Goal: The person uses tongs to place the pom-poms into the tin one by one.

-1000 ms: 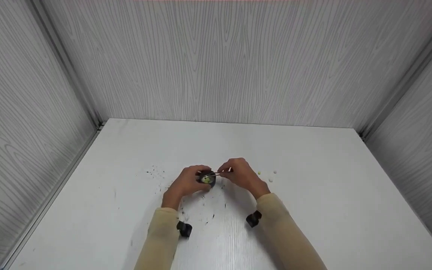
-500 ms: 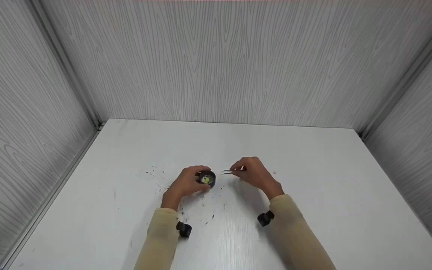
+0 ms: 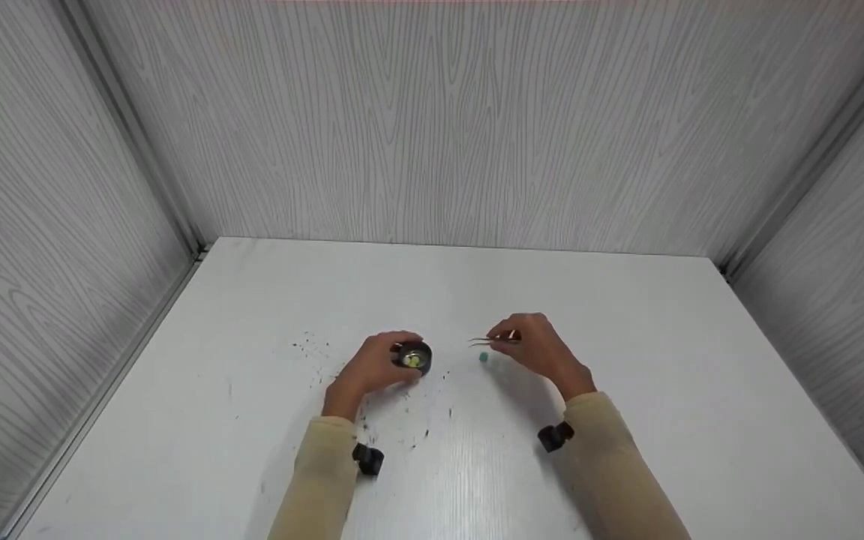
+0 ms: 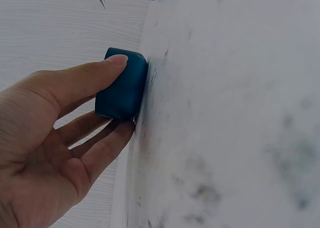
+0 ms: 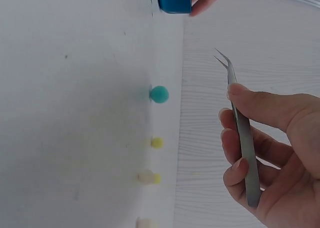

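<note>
In the head view my left hand grips a small round cup, dark with a shiny inside, thumb and fingers at opposite sides. Yellow and pale pieces lie inside it. The left wrist view shows the cup's outer wall as blue. To the right, my right hand holds bent-tip metal tweezers between thumb and fingers, their points apart with nothing between. Close below the tweezers in the head view, a teal ball sits on the table.
In the right wrist view, yellow balls and whitish pieces sit on the white table beyond the teal ball. Dark specks mark the surface around my left hand. Grey wood-grain walls enclose the back and sides.
My right hand has moved right with the tweezers, away from the cup's mouth. The teal ball has come into view, while pieces at the right are now behind that hand. My left hand stays put.
</note>
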A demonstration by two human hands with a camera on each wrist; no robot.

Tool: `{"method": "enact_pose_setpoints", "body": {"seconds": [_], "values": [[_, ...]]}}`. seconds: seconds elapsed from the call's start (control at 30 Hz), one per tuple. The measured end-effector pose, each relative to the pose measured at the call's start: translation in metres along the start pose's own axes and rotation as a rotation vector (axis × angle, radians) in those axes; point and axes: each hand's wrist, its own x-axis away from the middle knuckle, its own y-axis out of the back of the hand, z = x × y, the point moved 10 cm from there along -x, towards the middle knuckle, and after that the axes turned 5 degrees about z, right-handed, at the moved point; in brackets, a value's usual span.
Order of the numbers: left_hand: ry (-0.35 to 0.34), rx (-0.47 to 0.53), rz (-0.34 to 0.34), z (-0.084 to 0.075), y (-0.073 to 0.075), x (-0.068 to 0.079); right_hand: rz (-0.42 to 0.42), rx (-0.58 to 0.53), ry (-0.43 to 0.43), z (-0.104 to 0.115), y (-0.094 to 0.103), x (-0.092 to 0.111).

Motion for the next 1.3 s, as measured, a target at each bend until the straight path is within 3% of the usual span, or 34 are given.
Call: {"method": "enact_pose_setpoints", "body": {"seconds": [0.6,0.97,1.3], "values": [[-0.006,-0.001,0.008,0.002,-0.002,0.000,-0.039,0.002,-0.104,-0.036,0.015,0.014],[0.009,0.019,0.008,0.003,-0.001,0.001,-0.062,0.026,-0.094,-0.042,0.027,0.020],[-0.006,0.021,-0.004,0.002,-0.001,0.002,-0.115,0.042,-0.093,-0.064,0.042,0.031]]}}
